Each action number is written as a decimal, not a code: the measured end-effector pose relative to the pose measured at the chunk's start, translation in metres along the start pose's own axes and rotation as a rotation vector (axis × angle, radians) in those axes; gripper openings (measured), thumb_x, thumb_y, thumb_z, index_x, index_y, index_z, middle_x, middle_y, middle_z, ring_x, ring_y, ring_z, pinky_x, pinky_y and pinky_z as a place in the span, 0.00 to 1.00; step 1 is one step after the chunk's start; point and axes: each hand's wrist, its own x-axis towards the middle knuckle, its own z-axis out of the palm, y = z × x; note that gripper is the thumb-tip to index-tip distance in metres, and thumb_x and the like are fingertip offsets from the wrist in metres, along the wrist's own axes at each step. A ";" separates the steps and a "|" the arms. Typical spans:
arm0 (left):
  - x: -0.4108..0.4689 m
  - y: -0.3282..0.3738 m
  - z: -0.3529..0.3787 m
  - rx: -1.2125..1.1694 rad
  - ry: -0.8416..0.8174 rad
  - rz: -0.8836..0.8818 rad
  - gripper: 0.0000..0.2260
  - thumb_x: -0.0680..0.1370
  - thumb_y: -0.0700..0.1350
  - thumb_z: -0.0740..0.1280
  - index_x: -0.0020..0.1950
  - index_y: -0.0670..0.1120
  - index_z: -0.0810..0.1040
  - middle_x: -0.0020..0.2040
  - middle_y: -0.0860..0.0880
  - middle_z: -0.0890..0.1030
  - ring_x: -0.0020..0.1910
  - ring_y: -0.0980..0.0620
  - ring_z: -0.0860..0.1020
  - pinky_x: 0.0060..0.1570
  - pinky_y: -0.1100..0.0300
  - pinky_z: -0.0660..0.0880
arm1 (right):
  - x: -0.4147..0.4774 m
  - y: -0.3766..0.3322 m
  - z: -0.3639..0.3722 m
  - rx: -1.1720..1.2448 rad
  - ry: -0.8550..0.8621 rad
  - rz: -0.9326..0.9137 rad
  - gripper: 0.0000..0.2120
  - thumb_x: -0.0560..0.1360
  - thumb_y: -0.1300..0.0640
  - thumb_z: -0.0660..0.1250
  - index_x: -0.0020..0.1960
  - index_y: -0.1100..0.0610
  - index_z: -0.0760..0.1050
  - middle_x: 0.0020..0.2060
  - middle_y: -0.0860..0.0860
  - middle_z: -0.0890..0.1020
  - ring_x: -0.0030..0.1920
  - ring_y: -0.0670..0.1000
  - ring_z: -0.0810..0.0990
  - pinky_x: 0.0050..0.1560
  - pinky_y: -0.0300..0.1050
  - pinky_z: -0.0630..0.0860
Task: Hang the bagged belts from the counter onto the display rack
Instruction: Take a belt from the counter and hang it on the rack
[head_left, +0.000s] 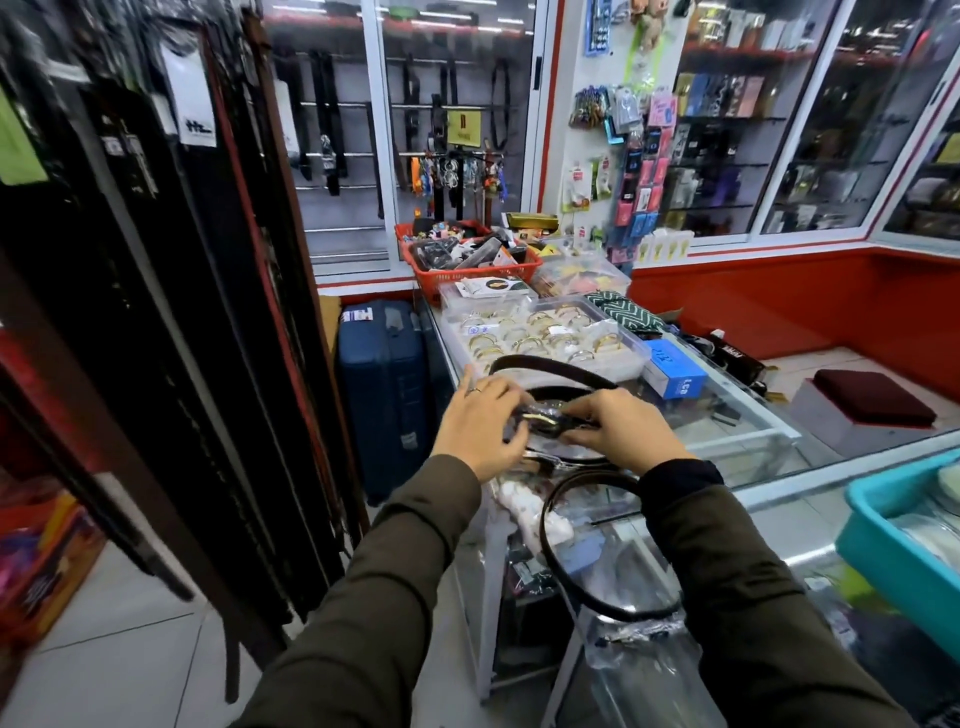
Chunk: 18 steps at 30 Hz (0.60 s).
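A dark bagged belt (550, 366) lies coiled on the glass counter (748, 431), its buckle end in clear plastic raised between my hands. My left hand (480, 428) grips the left side of that buckle end and my right hand (618, 428) pinches its right side. A second bagged belt (558, 566) loops over the counter's near edge below my wrists. The display rack (171, 291) stands at the left, hung with several dark belts in sleeves.
A clear tray of gold bangles (550, 332) and red baskets (467, 265) sit behind the belts. A blue box (675, 371) lies to the right, a teal bin (893, 530) at the near right. A blue suitcase (382, 389) stands between rack and counter.
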 end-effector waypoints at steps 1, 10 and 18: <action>0.001 -0.003 -0.008 -0.030 0.062 -0.022 0.13 0.77 0.50 0.62 0.59 0.50 0.78 0.58 0.51 0.78 0.65 0.48 0.75 0.81 0.48 0.45 | 0.005 -0.008 -0.006 0.015 0.025 -0.023 0.17 0.75 0.49 0.74 0.63 0.47 0.82 0.57 0.48 0.87 0.59 0.52 0.83 0.52 0.46 0.77; -0.015 -0.011 -0.093 -1.042 0.524 -0.629 0.09 0.79 0.48 0.72 0.57 0.48 0.78 0.48 0.46 0.81 0.41 0.52 0.84 0.39 0.54 0.83 | 0.046 -0.097 -0.045 0.576 0.100 -0.211 0.15 0.73 0.47 0.77 0.56 0.53 0.84 0.45 0.48 0.88 0.37 0.46 0.85 0.41 0.43 0.78; -0.052 -0.051 -0.151 -1.014 0.652 -0.622 0.04 0.77 0.38 0.73 0.50 0.38 0.82 0.39 0.48 0.84 0.43 0.54 0.84 0.39 0.61 0.83 | 0.055 -0.174 -0.049 0.856 0.033 -0.384 0.16 0.71 0.54 0.79 0.57 0.54 0.83 0.44 0.49 0.87 0.42 0.37 0.84 0.50 0.41 0.81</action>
